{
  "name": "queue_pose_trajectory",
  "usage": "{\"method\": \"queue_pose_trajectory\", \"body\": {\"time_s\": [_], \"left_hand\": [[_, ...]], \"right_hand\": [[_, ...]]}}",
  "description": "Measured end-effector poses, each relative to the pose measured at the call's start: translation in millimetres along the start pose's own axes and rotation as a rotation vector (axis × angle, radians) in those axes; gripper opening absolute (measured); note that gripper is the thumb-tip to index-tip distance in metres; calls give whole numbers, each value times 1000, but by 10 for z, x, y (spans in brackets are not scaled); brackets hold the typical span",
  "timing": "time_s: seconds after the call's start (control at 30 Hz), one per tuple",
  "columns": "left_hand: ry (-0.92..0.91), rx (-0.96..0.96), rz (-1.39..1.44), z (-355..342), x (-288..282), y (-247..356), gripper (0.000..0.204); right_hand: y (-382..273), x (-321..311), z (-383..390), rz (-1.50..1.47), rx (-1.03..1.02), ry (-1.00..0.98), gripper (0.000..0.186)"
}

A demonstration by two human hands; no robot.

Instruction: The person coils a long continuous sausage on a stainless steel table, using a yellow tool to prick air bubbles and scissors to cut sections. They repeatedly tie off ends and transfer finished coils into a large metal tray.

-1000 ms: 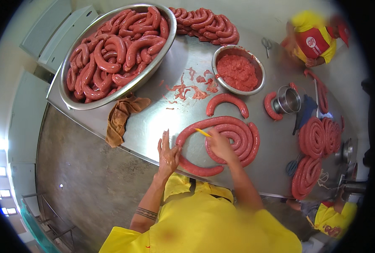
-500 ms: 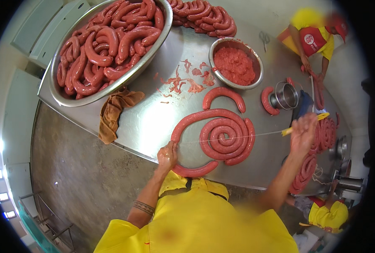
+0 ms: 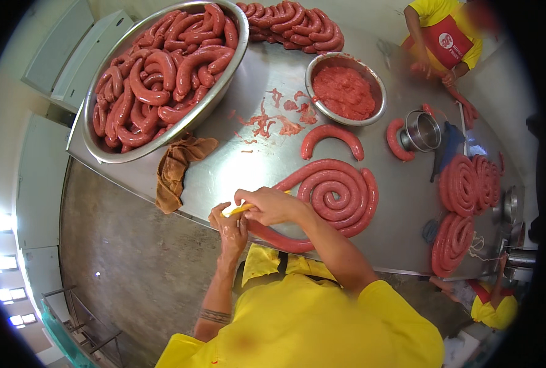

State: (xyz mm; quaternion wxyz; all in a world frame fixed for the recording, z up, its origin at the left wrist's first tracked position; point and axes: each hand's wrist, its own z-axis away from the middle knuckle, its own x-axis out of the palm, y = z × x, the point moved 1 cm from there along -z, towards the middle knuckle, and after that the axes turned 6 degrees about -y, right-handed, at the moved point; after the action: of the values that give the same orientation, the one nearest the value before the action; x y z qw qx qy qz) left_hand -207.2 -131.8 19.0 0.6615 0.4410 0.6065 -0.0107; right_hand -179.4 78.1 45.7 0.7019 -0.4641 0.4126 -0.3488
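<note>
My left hand (image 3: 228, 228) is closed at the near left of the sausage coil (image 3: 337, 190), where the long sausage passes under my fingers. Close against it, my right hand (image 3: 273, 206) grips a slim yellow stick (image 3: 241, 210) that has something white at its tip. The string is hidden between my hands. The coil lies as a flat spiral on the steel table (image 3: 236, 138), its outer turn running to my left hand. Just beyond the coil rests a short curved sausage (image 3: 332, 137).
A large steel basin (image 3: 95, 153) heaped with sausages stands far left, a brown cloth (image 3: 173, 175) beside it. Farther back are piled sausages (image 3: 294, 27) and a bowl of minced meat (image 3: 346, 92). More coils (image 3: 454, 242) lie right; two co-workers (image 3: 448, 37) stand around the table.
My right hand has swung left across the coil with the yellow stick and now meets my left hand. The string stretched over the coil no longer shows. My view has shifted slightly.
</note>
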Motion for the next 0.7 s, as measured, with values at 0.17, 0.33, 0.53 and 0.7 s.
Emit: {"method": "queue_pose_trajectory", "body": {"time_s": [0.17,0.33,0.53,0.7], "left_hand": [[-274,-335,539,96,253,-97,19],[-660,-197,552,-31,330,215,24],[-694,244,462,-162,436,600,20],[-611,-354,1023,78,702,414,26]], "right_hand": [[-264,-27,422,85,-97,443,17],[-866,-1186,1833,-972,-691,1333,22],[-3,-1372,3918,-752,-638,1461,23],[865,-434,3644,-554,189,1703,19]]}}
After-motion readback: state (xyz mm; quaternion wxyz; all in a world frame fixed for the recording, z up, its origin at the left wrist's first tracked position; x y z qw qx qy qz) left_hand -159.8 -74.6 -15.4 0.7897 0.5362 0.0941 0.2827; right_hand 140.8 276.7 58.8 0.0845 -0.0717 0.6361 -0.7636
